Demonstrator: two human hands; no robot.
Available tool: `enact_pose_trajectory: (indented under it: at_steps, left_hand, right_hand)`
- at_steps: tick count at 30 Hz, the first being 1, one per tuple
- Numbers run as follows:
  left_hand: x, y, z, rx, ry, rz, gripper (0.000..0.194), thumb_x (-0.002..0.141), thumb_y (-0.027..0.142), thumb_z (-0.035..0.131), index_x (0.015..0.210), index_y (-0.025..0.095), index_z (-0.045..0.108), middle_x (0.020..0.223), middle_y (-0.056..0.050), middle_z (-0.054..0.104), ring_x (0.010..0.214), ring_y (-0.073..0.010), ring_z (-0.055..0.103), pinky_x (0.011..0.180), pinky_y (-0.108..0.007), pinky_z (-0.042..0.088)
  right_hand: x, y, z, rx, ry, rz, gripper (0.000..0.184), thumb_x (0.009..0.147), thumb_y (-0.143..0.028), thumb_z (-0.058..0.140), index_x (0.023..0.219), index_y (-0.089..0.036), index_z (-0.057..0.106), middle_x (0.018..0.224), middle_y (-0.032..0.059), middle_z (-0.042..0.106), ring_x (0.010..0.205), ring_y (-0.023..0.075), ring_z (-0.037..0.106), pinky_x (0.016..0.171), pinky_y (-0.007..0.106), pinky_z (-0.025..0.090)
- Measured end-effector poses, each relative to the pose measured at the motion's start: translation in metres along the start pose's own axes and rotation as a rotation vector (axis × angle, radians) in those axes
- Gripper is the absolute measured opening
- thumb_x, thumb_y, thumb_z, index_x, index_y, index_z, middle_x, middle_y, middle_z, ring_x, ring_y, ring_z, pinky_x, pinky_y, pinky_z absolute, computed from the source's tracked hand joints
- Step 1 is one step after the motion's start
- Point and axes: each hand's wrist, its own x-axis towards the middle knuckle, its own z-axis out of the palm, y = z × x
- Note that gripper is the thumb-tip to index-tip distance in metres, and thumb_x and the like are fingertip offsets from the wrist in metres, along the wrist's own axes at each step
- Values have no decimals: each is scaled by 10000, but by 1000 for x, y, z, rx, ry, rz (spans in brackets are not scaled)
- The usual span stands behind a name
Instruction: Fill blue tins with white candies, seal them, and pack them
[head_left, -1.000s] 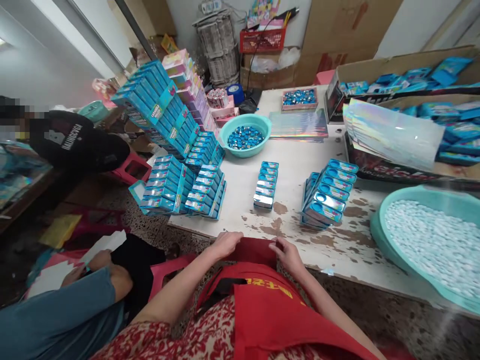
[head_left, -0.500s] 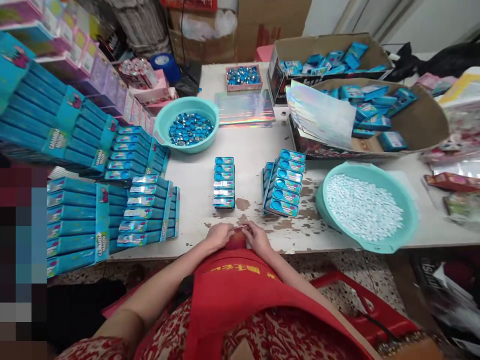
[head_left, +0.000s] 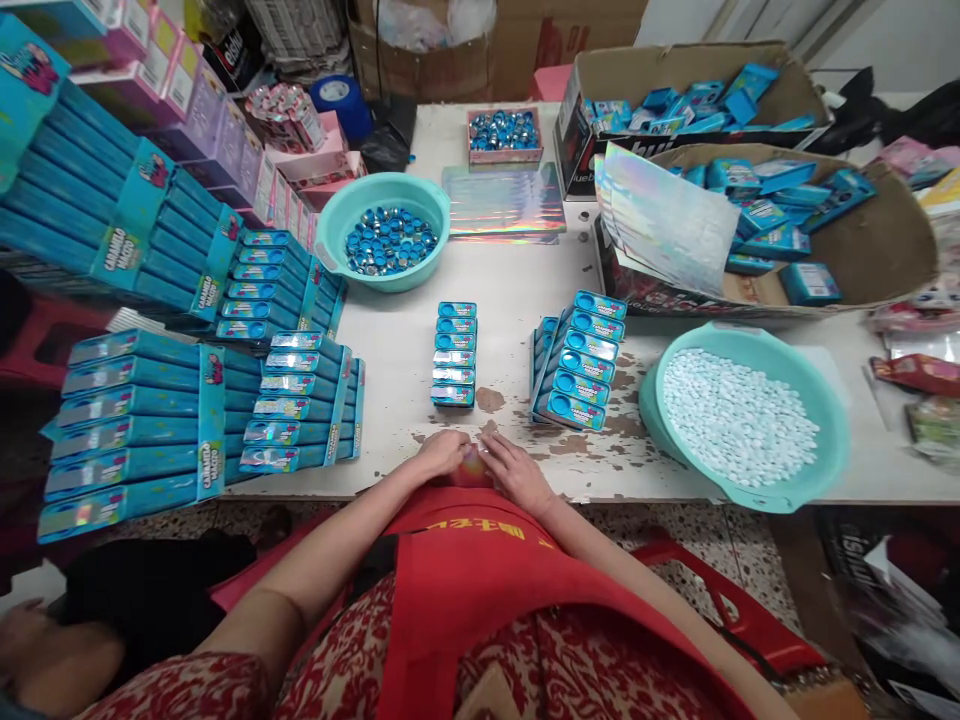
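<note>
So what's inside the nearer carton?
Jumbled blue boxes lie in the nearer carton, bare cardboard showing at its right. Shiny sheets hide part of its left side; whatever is under the boxes is covered.

Left of the left hand (head_left: 448, 453), bands on the blue packs (head_left: 127, 430) are reading "CARAMELO MACIZO". Farther off that way, a black bag (head_left: 234, 60) is showing "eishu", partly hidden. Nearer the wearer than both hands, the red apron (head_left: 480, 565) is bearing yellow characters, blurred by folds.

White, paint-chipped table (head_left: 510, 272) bearing blue box stacks (head_left: 454, 355), two turquoise basins (head_left: 382, 232) and open cartons (head_left: 757, 225).
</note>
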Motion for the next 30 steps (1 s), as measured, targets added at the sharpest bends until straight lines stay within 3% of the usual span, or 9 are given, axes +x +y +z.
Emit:
enact_pose_trajectory:
  at_steps: [5,7,10,14,16,19,22,26,30]
  left_hand:
    - [3,-1,2,-24,15,6,277,854,288,407,832,161,653,886,-100,684,874,-228,613,730,-295,419]
    - [1,0,2,-36,31,1,287,857,282,402,833,151,656,891,-116,682,887,-247,613,753,-319,426]
    - [-11,5,-4,-92,81,35,267,852,274,426,907,149,656,949,-114,679,938,-247,603,815,-333,431]
    - [-31,13,-22,-720,116,386,403,815,393,533,1160,186,557,1170,-78,606,1035,-198,561,866,-301,433]
    - [-34,15,-32,-987,80,416,413,758,446,600,1055,160,584,1017,-64,643,889,-171,591,765,-275,457]
    - [-27,7,-51,-1113,179,255,342,720,473,614,726,134,569,630,1,577,605,-115,540,616,-242,436]
    - [-12,-12,-75,-1087,312,163,355,728,492,559,670,142,560,550,18,524,503,-101,486,550,-235,405]
    - [11,-39,-109,-720,481,22,413,773,502,441,538,167,496,509,19,483,509,-107,445,538,-229,342]
    - [34,-56,-134,-399,527,-102,400,790,480,407,572,176,548,516,16,484,543,-126,438,533,-238,278]
  right_hand:
    - [7,-8,-13,-84,-19,68,139,885,-188,502,879,-182,641,875,92,680,850,210,580,720,313,435]
    - [8,-15,-30,-75,-47,102,102,866,-181,536,813,-187,623,750,65,657,731,193,566,650,294,407]
    - [9,-25,-66,39,1,180,80,850,-186,558,778,-188,593,725,48,640,695,180,563,610,272,389]
    - [27,-34,-113,310,166,307,97,855,-205,543,761,-203,567,729,25,633,674,154,569,607,248,401]
    - [47,-33,-124,437,265,382,112,849,-239,544,744,-204,560,721,20,629,671,150,574,618,246,415]
    - [85,-28,-119,605,429,568,155,817,-311,562,711,-198,557,681,12,619,634,149,569,605,254,427]
    - [126,-17,-96,791,557,743,170,763,-351,582,705,-191,566,667,10,624,628,159,574,604,266,442]
    - [175,-3,-65,887,579,897,129,722,-319,582,706,-191,574,668,8,613,641,172,570,616,279,438]
    - [208,8,-55,711,526,1025,86,711,-277,594,689,-197,611,748,33,600,748,200,563,698,304,422]
